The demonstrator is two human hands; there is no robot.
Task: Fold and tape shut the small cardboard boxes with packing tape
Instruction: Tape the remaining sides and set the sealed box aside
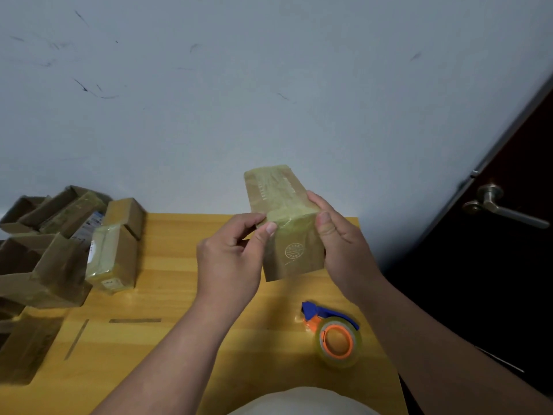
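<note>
Gripped small box (pixel 287 229) aloft, right hand (pixel 341 244) bracing, left hand (pixel 230 253) pinching tape edge, tape dispenser (pixel 332 333) at five o'clock.

Matt brown cardboard box (pixel 288 232) wears glossy, wrinkled clear tape; the tabletop (pixel 179 295) is smooth yellow wood; the tape dispenser (pixel 332 333) is shiny plastic.

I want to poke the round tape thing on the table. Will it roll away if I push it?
Probably not far. The tape dispenser seems to lie flat on its side on the yellow table, so a push would likely slide it rather than roll it. Its blue handle sticks out, which should stop rolling too. It looks like light plastic, so it may skid easily.
</note>
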